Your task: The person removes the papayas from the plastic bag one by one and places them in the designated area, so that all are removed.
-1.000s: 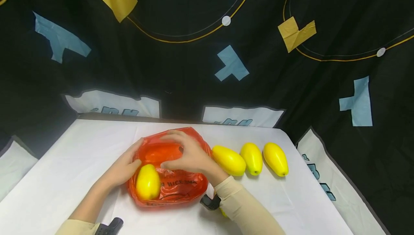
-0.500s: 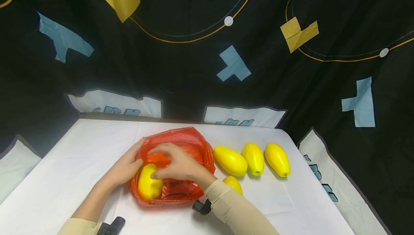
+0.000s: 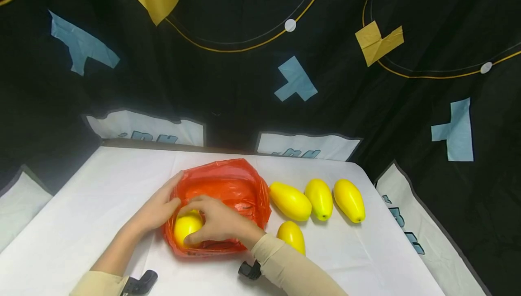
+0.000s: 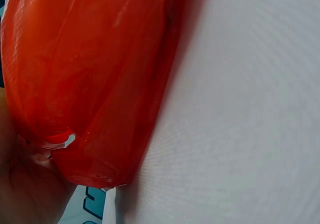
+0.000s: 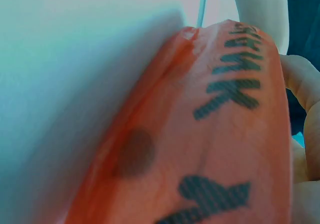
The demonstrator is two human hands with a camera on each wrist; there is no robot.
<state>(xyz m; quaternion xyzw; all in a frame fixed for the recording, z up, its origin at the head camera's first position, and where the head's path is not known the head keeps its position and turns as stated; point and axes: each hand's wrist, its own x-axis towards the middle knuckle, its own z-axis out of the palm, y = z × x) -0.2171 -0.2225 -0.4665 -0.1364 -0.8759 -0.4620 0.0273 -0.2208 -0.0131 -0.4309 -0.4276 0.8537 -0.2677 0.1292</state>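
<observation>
A red plastic bag (image 3: 228, 183) with dark printing lies with its mouth spread wide on the white table. Inside, at its near left, is a smooth yellow oblong fruit (image 3: 187, 230). My right hand (image 3: 217, 219) reaches in over the near side, thumb and fingers curled round this fruit and partly covering it. At the left rim my left hand (image 3: 158, 207) holds the bag, its thumb over the edge. In the left wrist view, the left hand (image 4: 25, 189) shows behind the red plastic. In the right wrist view, the bag's printed side hides much of the right hand (image 5: 305, 119).
Right of the bag, three yellow fruits (image 3: 319, 200) lie side by side. Another yellow fruit (image 3: 291, 237) is nearer, beside the right sleeve (image 3: 293, 264). A black curtain (image 3: 228, 92) with taped shapes hangs behind the white table (image 3: 366, 260).
My right hand has moved left and down inside the bag, from beside the fruit onto it. The near fruit on the table has come into fuller view. My left hand stays at the rim.
</observation>
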